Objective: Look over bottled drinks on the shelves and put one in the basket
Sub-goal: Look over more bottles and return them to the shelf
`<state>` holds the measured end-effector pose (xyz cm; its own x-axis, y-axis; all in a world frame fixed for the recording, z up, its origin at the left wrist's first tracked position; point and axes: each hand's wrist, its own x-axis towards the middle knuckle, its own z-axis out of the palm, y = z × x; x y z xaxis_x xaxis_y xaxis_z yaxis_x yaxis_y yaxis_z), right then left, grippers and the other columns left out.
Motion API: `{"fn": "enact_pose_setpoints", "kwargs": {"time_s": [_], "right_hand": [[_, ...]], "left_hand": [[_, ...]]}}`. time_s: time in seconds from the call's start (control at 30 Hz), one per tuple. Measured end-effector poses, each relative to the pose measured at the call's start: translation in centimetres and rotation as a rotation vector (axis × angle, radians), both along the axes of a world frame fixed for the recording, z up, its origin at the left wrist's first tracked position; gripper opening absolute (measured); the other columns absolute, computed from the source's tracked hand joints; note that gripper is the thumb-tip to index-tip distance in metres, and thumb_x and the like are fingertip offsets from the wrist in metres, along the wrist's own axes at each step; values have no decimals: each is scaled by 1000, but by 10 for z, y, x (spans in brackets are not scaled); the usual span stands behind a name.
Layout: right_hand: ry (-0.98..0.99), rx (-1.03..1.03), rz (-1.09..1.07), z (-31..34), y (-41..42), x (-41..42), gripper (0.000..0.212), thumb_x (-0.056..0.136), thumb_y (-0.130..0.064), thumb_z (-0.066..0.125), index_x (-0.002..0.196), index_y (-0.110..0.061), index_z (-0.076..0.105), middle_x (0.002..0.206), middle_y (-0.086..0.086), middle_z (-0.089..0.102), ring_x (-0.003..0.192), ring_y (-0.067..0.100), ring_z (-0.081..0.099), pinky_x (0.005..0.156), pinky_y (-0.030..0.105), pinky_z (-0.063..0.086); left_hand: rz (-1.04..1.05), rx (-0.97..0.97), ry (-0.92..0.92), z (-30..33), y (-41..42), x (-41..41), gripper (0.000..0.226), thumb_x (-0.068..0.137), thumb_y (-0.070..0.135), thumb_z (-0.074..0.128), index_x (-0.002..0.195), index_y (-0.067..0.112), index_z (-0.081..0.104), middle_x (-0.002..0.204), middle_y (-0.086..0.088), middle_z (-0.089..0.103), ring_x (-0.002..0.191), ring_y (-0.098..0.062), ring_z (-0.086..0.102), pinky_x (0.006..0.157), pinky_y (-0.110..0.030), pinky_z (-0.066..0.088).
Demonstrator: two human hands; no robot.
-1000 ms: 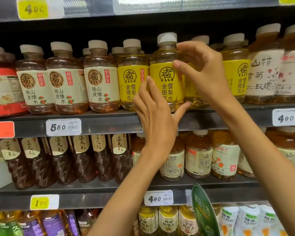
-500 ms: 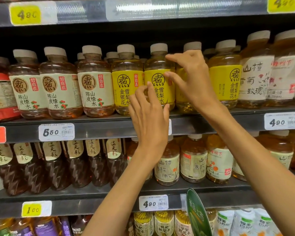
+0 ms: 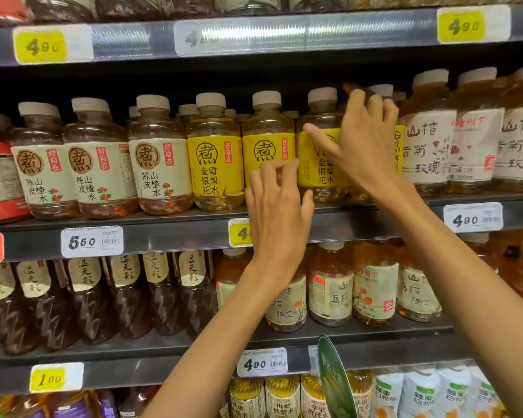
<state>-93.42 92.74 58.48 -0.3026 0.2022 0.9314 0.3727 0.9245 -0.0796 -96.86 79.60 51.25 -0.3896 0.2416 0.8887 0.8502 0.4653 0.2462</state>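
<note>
Several yellow-labelled bottles with cream caps stand in a row on the middle shelf [image 3: 175,233]. My left hand [image 3: 280,212] is in front of the second yellow bottle [image 3: 266,140]. Its loosely bent fingertips touch the lower label and the thumb points right, not closed round the bottle. My right hand [image 3: 364,140] grips the third yellow bottle [image 3: 317,173]: the thumb lies across the label and the fingers curl over the shoulder on its right side. That hand hides most of the fourth yellow bottle. No basket is in view.
Cream-labelled brown drinks [image 3: 160,164] stand left of the yellow ones, and white-labelled bottles [image 3: 429,146] stand to the right. Dark bottles [image 3: 85,294] and amber ones [image 3: 331,291] fill the shelf below. A green sign [image 3: 332,384] sticks out at the lower right. Price tags line the shelf edges.
My left hand's fingers have bent from straight to loosely curled against the second bottle. My right hand has shifted right, so the third bottle's label now shows. The view has moved closer.
</note>
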Motion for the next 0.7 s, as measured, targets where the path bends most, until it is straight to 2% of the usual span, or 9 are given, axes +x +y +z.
{"fn": "enact_pose_setpoints", "kwargs": {"time_s": [0.1, 0.27, 0.37, 0.43, 0.5, 0.57, 0.63, 0.7], "right_hand": [[-27, 14, 14, -2, 0, 0, 77, 91, -62, 46, 133, 2, 40, 122, 25, 55, 118, 37, 44, 106, 45, 22], [88, -8, 292, -2, -8, 13, 84, 80, -56, 64, 140, -3, 37, 130, 18, 51, 121, 31, 43, 101, 35, 28], [128, -64, 569, -10, -16, 21, 89, 76, -40, 76, 141, 0, 31, 129, 20, 44, 117, 22, 43, 100, 25, 34], [135, -155, 699, -15, -20, 25, 89, 76, -29, 81, 142, 0, 28, 133, 19, 39, 121, 18, 42, 104, 24, 37], [145, -240, 774, -17, -22, 31, 81, 77, -22, 80, 139, 0, 33, 135, 18, 42, 124, 20, 44, 104, 32, 42], [174, -287, 815, -17, -22, 38, 75, 79, -19, 79, 137, 2, 37, 133, 17, 46, 124, 23, 47, 102, 36, 44], [199, -315, 875, -17, -24, 48, 71, 80, -18, 78, 135, 2, 38, 131, 15, 49, 122, 22, 50, 101, 35, 46], [210, -348, 950, -17, -27, 58, 65, 81, -15, 76, 133, 2, 41, 124, 8, 54, 114, 15, 56, 94, 28, 50]], "left_hand": [[-3, -27, -27, -2, 4, 0, 43, 93, 24, 57, 135, 13, 51, 130, -6, 48, 120, -23, 38, 96, -32, 32], [-67, 1, -44, -5, 4, -1, 49, 90, 27, 62, 134, 9, 50, 129, -8, 48, 121, -25, 40, 97, -33, 33], [-115, 9, -50, -9, 5, 1, 62, 85, 34, 69, 135, 5, 46, 134, -11, 48, 125, -26, 40, 101, -33, 33], [-160, 12, -69, -12, 5, 3, 68, 85, 34, 70, 139, 5, 41, 140, -11, 45, 131, -24, 37, 106, -27, 29], [-241, 20, -85, -13, 4, 7, 71, 87, 30, 70, 144, 6, 35, 144, -9, 40, 135, -18, 33, 107, -13, 20], [-325, 44, -108, -13, 3, 11, 74, 87, 26, 69, 147, 8, 30, 147, -8, 37, 135, -10, 32, 101, 3, 15], [-405, 91, -138, -13, 0, 16, 78, 85, 27, 71, 148, 12, 27, 147, -5, 36, 130, 3, 29, 96, 7, 17], [-485, 133, -179, -12, -4, 21, 86, 81, 32, 75, 148, 17, 26, 148, 3, 35, 125, 15, 29, 97, 6, 21]]}}
